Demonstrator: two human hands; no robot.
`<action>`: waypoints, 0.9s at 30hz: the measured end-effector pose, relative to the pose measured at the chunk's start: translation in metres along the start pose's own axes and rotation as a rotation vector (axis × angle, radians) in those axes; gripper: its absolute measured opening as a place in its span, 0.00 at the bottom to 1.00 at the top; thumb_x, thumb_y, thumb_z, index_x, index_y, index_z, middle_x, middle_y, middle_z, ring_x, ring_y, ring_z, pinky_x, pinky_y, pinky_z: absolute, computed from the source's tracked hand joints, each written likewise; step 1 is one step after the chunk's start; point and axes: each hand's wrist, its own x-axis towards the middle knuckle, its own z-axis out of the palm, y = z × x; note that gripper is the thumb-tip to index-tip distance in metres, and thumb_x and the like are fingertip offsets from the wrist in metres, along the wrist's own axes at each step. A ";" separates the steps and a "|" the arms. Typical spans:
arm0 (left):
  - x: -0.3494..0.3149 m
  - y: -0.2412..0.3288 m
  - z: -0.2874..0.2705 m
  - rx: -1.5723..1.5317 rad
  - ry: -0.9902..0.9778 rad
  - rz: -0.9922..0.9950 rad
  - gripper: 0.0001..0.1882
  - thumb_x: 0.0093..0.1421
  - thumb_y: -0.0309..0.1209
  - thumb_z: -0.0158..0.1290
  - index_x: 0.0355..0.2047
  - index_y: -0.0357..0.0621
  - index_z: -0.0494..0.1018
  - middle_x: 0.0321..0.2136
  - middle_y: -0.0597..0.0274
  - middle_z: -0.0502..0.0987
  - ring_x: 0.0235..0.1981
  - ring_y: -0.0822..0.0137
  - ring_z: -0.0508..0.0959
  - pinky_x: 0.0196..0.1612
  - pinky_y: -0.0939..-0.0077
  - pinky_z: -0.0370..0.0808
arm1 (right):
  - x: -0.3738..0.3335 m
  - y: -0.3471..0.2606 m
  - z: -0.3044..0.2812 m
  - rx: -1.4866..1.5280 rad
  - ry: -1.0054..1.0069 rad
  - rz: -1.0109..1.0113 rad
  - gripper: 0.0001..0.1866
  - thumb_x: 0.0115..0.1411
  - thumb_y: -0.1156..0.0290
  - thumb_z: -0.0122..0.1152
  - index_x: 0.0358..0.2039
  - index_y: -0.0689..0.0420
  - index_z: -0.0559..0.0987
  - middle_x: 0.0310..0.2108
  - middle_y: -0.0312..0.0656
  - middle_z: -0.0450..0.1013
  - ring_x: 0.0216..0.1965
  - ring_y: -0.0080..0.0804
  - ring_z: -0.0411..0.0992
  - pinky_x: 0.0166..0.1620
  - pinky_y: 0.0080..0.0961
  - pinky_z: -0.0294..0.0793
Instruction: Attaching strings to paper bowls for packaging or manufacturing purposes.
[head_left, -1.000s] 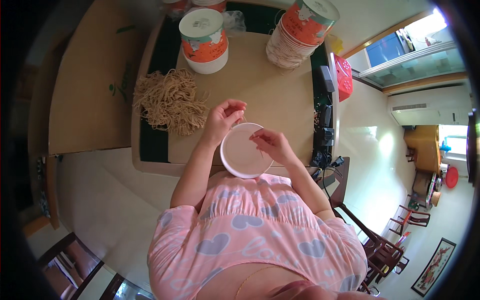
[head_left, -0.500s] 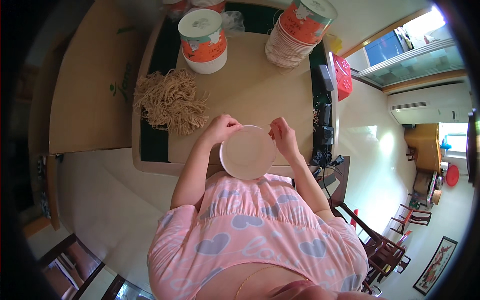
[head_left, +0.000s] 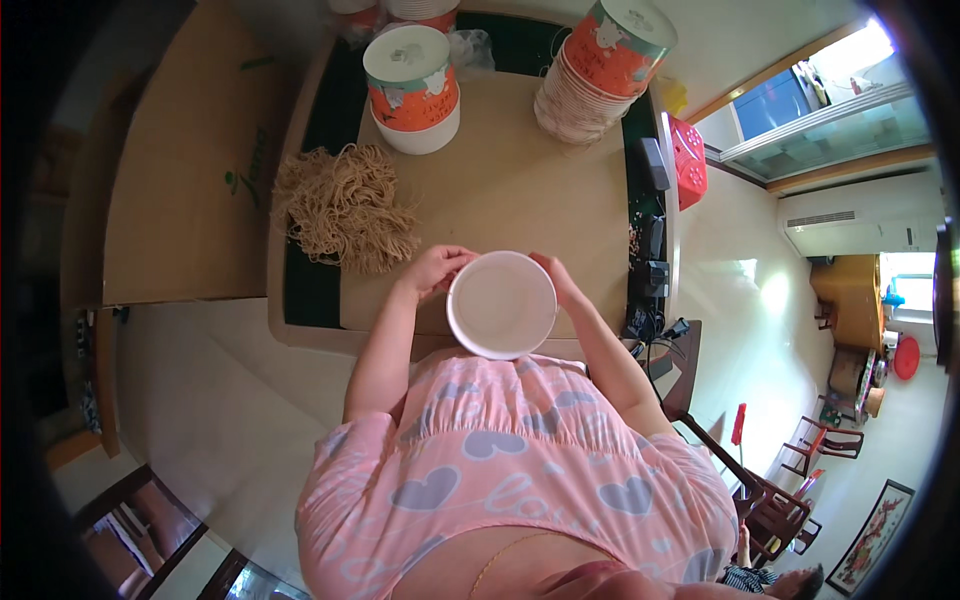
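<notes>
Both hands are on the white paper bowl (head_left: 501,304), which sits at the near edge of the table (head_left: 510,190) just in front of the person's chest, its open mouth turned up toward the camera and showing nothing inside. The left hand (head_left: 432,270) curls against the bowl's left rim, fingers bent and closed on the edge; the right hand (head_left: 556,280) cups the right rim the same way, so the bowl is held between them. A second ago the bowl lay lower and more to the person's right, with the left hand raised above it and only the right hand under it; since then the bowl has been brought up to the centre and the left hand has come down onto the rim, so a one-handed hold has become a two-handed one and the bowl now faces squarely up. Left of the bowl and a little beyond it lies a heap of tan dried noodles (head_left: 345,207). Farther beyond the bowl, to its left, stands an orange-and-white stack of bowls (head_left: 412,85), and to its right a second, leaning stack (head_left: 598,70). Right of the bowl, along the table edge, sit dark cables and devices (head_left: 650,270).
</notes>
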 end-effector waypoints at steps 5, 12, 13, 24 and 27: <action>-0.003 -0.030 -0.004 -0.052 0.186 0.039 0.11 0.63 0.28 0.50 0.42 0.34 0.74 0.34 0.60 0.79 0.33 0.74 0.79 0.38 0.81 0.77 | -0.010 0.000 0.012 0.240 -0.035 0.180 0.14 0.62 0.70 0.44 0.39 0.62 0.78 0.35 0.43 0.76 0.37 0.26 0.71 0.41 0.25 0.71; -0.015 -0.012 0.025 0.267 0.207 0.127 0.09 0.62 0.27 0.50 0.39 0.36 0.77 0.32 0.61 0.80 0.32 0.75 0.77 0.37 0.81 0.75 | -0.035 -0.045 0.014 0.170 -0.336 0.248 0.19 0.62 0.69 0.47 0.51 0.65 0.73 0.47 0.45 0.73 0.47 0.29 0.70 0.52 0.24 0.68; -0.019 -0.003 0.034 0.313 0.143 0.155 0.09 0.62 0.27 0.51 0.38 0.36 0.77 0.32 0.62 0.80 0.32 0.75 0.77 0.37 0.81 0.75 | -0.037 -0.047 0.012 0.170 -0.332 0.247 0.19 0.62 0.69 0.47 0.51 0.65 0.73 0.47 0.45 0.73 0.47 0.29 0.70 0.52 0.24 0.68; -0.058 0.061 0.073 0.619 0.466 0.668 0.14 0.53 0.29 0.59 0.42 0.47 0.75 0.43 0.66 0.74 0.47 0.69 0.72 0.48 0.75 0.66 | -0.059 -0.165 -0.056 -0.241 -0.174 -0.111 0.15 0.50 0.80 0.54 0.40 0.59 0.72 0.29 0.34 0.73 0.31 0.23 0.73 0.34 0.20 0.73; -0.060 0.056 0.050 0.542 0.478 0.636 0.13 0.55 0.28 0.57 0.42 0.46 0.74 0.42 0.66 0.74 0.46 0.70 0.72 0.48 0.74 0.67 | -0.089 -0.247 -0.120 -0.491 0.105 -0.622 0.13 0.52 0.87 0.55 0.37 0.59 0.71 0.32 0.36 0.72 0.30 0.22 0.73 0.28 0.18 0.72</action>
